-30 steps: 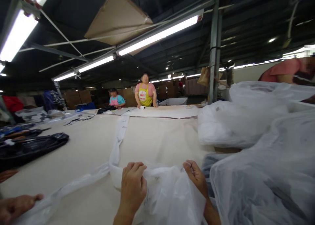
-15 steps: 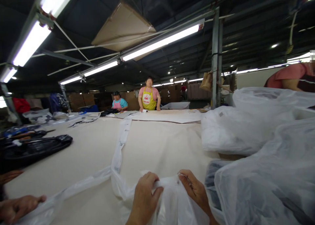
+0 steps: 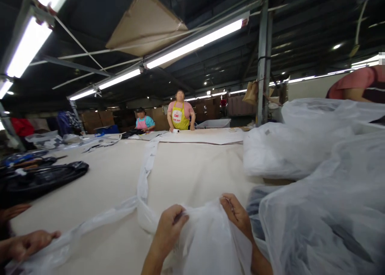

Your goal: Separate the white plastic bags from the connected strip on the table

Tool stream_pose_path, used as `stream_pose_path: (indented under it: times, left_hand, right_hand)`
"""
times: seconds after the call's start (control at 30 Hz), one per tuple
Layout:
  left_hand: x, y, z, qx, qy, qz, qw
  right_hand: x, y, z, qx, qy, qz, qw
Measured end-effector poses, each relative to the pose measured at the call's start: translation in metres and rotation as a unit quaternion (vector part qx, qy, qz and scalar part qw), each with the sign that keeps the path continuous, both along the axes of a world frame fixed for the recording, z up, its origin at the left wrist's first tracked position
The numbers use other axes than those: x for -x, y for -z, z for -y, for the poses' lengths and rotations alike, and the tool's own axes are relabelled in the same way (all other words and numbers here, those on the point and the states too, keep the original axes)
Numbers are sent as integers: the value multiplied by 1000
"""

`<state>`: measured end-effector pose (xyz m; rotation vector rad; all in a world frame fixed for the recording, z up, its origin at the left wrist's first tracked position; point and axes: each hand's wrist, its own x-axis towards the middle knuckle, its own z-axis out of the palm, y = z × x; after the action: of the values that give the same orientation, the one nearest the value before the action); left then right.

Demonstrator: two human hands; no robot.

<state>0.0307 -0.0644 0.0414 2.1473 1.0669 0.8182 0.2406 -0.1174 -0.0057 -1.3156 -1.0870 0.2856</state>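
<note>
My left hand (image 3: 168, 229) and my right hand (image 3: 236, 213) both pinch the top edge of a thin clear plastic bag (image 3: 207, 237) at the near edge of a long cream table (image 3: 186, 172). The bag is the end of a long plastic strip (image 3: 144, 174) that runs up the table toward a small roll (image 3: 175, 131) at the far end. Another branch of plastic (image 3: 75, 233) runs left to another person's hand (image 3: 28, 243), which grips it.
Heaps of bagged goods in clear plastic (image 3: 315, 178) fill the right side. Black items (image 3: 39, 178) lie at the left. Two people (image 3: 179, 114) stand at the far end, and a person in pink (image 3: 357, 86) bends at the far right. A steel post (image 3: 262, 62) rises behind.
My hands moved apart a little along the bag's edge, stretching it. The other person's hand at lower left shifted slightly right along the plastic.
</note>
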Motion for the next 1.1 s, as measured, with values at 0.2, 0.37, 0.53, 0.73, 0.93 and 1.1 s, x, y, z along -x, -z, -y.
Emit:
stream_pose_path:
  times: [0.2,0.37,0.53,0.73,0.93,1.1]
  left_hand:
    - [17,-1,-13,-95,-58,-29,993]
    - [29,0,-21,-115,-105,12,988]
    - [35,-1,-22,-62,-97,23,993]
    - [40,-5,-21,-37,-107,48,992]
    - [43,-20,-2,127,45,156,979]
    - [14,-18,18,129,121,102,979]
  right_hand:
    - [-2,-3,1,-10,45,-17,999]
    - [-9,1,-2,-15,70,-10,997]
    - [-16,-4,-1,-3,89,-27,996]
    - [-19,-11,1,-22,110,0,994]
    - [-19,-15,5,-21,132,43,990]
    - [-11,-13,6,-47,118,121,985]
